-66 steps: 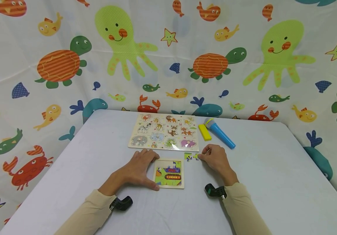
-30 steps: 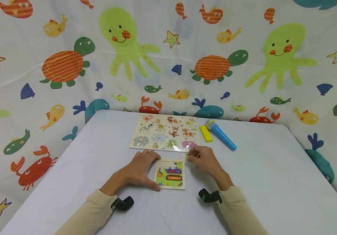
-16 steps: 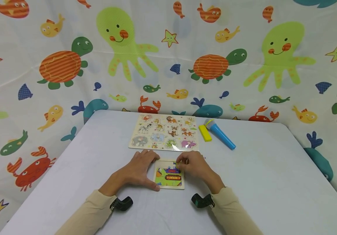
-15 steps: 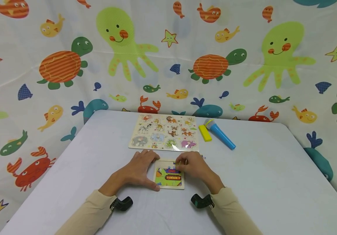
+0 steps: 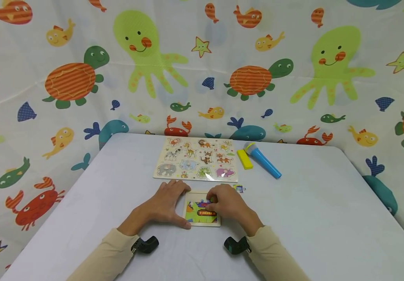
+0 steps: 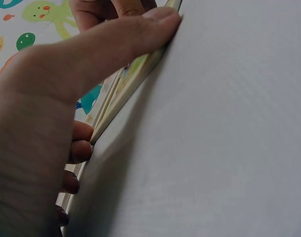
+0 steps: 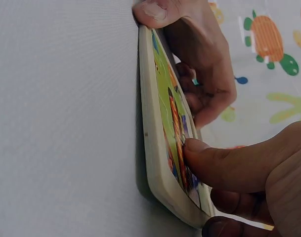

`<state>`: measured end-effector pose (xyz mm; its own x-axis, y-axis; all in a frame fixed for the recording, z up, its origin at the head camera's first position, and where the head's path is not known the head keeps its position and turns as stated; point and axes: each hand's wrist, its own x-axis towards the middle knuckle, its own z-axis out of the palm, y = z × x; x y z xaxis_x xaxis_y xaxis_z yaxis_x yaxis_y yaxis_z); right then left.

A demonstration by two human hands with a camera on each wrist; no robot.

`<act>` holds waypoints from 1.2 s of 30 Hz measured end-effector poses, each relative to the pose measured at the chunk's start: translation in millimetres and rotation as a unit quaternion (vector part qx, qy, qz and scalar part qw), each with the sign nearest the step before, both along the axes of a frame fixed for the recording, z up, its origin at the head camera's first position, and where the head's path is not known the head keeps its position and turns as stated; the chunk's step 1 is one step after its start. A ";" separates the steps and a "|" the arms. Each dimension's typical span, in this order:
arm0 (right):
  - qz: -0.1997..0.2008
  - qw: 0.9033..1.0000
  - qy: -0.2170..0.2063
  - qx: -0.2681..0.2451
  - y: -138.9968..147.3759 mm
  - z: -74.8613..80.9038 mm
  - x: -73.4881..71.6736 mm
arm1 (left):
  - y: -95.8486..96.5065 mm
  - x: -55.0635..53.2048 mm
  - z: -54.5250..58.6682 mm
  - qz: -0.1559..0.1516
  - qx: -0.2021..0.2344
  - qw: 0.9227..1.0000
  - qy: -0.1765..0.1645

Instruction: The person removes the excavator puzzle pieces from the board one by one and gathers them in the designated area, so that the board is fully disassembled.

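A small wooden jigsaw puzzle (image 5: pixel 202 224) with a bulldozer picture lies before me in the head view. My left hand (image 5: pixel 163 205) holds its frame from the left, thumb at the near edge and fingers at the far one. Over the upper right of the picture, my right hand (image 5: pixel 231 201) has thumb and index finger bent together on a small green puzzle piece (image 5: pixel 211 200), mostly hidden by the fingers. The right wrist view shows the right thumb (image 7: pixel 209 160) touching the picture. Another loose puzzle piece (image 5: pixel 239 188), white, purple and yellow, lies just beyond the right hand.
Behind the jigsaw lies a larger animal puzzle board (image 5: pixel 195 179). To its right are a yellow block (image 5: pixel 245 159) and a blue toy microphone (image 5: pixel 263 160). A sea-animal printed cloth (image 5: pixel 188 39) hangs at the table's back edge.
My right hand took the green piece from beside the jigsaw and brought it left over the picture, then slightly nearer me. The other loose piece shows again. The left hand stayed put.
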<state>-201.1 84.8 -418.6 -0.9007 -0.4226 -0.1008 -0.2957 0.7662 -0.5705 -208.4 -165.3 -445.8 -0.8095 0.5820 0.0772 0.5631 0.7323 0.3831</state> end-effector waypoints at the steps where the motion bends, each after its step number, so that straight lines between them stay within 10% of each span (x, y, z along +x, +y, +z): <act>1: 0.000 1.000 -0.002 0.002 -0.4 0.1 0.3 | 0.1 0.2 -0.3 0.000 0.000 1.000 0.000; 23: -0.015 0.996 0.083 0.020 -3.6 -3.1 5.2 | 0.7 3.0 -1.2 -0.001 0.003 1.000 0.000; 36: -0.029 0.999 0.022 -0.010 -2.3 -2.1 1.9 | 0.5 -0.1 -0.2 0.004 -0.006 1.000 -0.005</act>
<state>-199.2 82.6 -420.7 -0.9268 -0.3719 -0.0523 -0.2771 0.7710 -0.5734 -208.5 -164.8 -446.0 -0.8143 0.5771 0.0628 0.5541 0.7404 0.3804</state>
